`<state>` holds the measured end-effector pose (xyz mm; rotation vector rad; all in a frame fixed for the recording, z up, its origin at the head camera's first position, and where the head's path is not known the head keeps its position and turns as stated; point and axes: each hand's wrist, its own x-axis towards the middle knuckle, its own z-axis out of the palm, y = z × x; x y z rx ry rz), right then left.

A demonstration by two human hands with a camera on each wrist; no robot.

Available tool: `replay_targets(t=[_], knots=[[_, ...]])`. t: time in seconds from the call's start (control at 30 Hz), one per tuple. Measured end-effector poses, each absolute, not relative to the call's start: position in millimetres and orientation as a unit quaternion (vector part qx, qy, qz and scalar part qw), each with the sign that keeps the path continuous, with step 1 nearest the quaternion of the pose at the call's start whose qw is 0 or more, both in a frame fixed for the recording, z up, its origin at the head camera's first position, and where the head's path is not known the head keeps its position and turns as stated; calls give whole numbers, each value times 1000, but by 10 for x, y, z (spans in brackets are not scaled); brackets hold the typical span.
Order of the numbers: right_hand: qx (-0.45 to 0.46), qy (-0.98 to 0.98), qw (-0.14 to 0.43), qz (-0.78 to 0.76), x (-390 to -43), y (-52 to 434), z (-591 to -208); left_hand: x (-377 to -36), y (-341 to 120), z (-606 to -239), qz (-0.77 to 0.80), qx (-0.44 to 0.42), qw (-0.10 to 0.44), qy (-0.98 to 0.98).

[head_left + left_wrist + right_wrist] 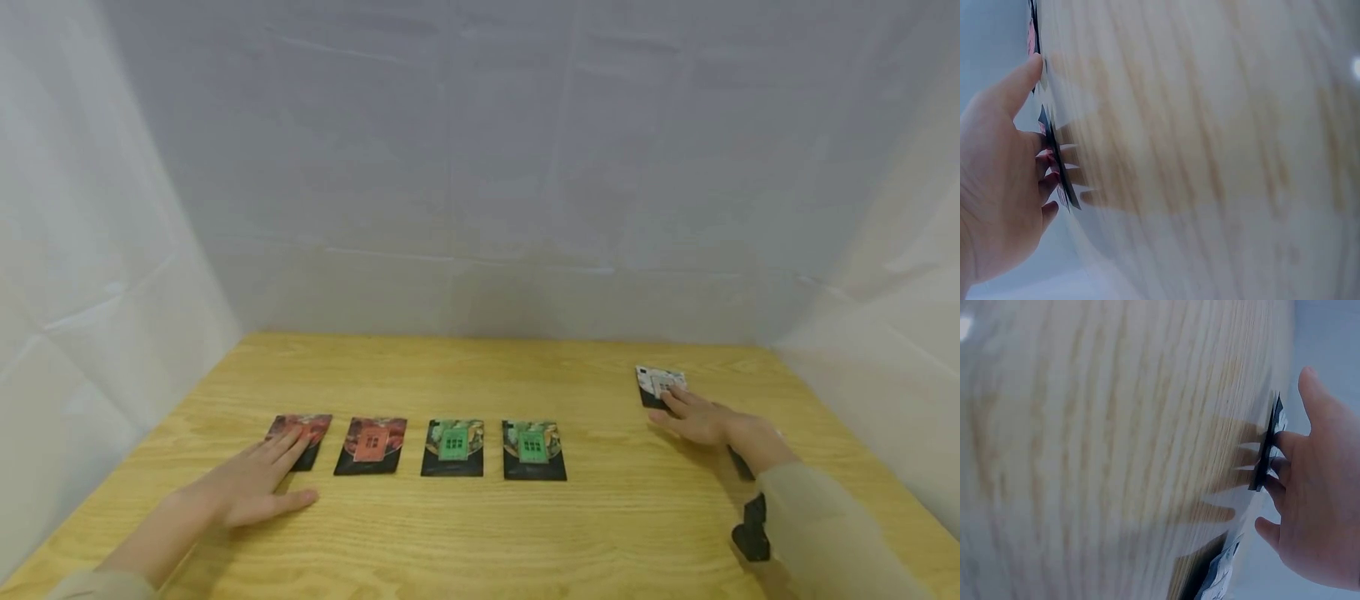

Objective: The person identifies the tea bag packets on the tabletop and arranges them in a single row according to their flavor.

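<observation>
Packets (300,437) half-hidden under fingers (288,446)

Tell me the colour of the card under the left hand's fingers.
Red on a black border: the leftmost card, touched by the left hand. Head view shows it best.

No print on the packets (452,447) can be read.

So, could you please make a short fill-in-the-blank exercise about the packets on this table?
1. The row in front of the person holds ____ packets.
2. The left hand rests its fingers on a ____ packet at the row's left end.
3. The right hand touches a ____ packet lying apart on the table.

Missing words: four; red; white
</observation>
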<state>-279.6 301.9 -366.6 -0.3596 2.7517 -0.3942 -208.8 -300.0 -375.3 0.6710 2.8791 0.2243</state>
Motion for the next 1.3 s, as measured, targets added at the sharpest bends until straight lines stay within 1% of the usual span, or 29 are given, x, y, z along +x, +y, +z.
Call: replay_targets(t=[0.33,0.6,0.93,1.3], knots=[[-143,962,182,-145,-2693,2983,-3650,-2104,-3009,-3759,75,223,89,968],[-152,959,186,-151,-2532,2880,-3642,-2089,-3001,-3749,76,223,88,968],[-180,966,148,-113,-2311,2750,-3656,-2115,-3028,-3792,66,228,71,969],[-216,952,174,-130,-2124,2625,-3647,-2075,-2995,-3747,72,230,77,967]])
